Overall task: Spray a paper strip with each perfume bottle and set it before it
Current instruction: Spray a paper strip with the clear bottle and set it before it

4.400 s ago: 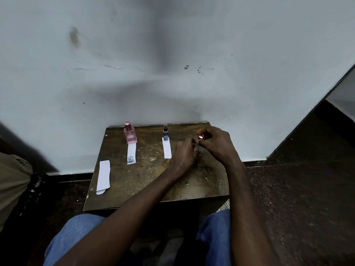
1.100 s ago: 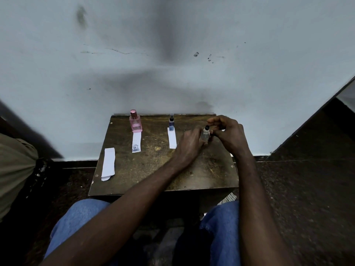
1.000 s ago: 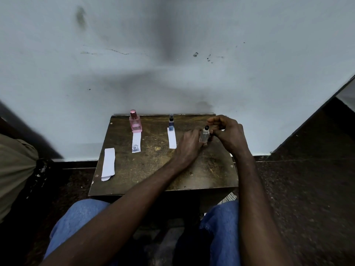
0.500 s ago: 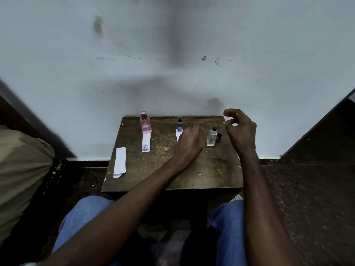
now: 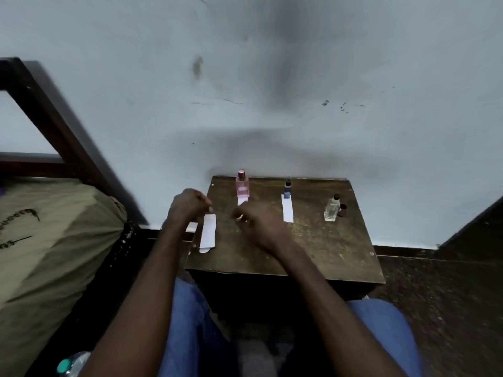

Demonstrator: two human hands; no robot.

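A: Where does it stand?

B: Start with the small wooden table (image 5: 321,257) against the wall. All three bottles stand along its far side, and both hands are over its left part.

A: What are the hands doing?

B: The left hand (image 5: 187,205) hovers at the table's left edge with its fingers curled, right at the far end of the stack of spare strips (image 5: 208,235). The blur there is heavy, so I cannot tell whether it pinches a strip or only reaches for one. The right hand (image 5: 257,223) hangs just beside it, fingers loosely curled, with nothing showing in them.

A: And the bottles?

B: The pink bottle (image 5: 242,185) has a strip before it (image 5: 241,201), mostly hidden by the right hand. The blue bottle (image 5: 287,188) has its strip (image 5: 288,212) lying straight in front, touching its base. The clear bottle (image 5: 332,211) stands well apart on the right with nothing before it, and its dark cap (image 5: 343,210) sits off, just beside it.

A: So the third one is in hand?

B: That is my reading: two bottles are served and the step now is fetching a fresh strip. Next, one sheet must be peeled off the stack alone, carried across to the uncapped clear bottle, held near its nozzle for the spray, then laid in front of it in line with the others.
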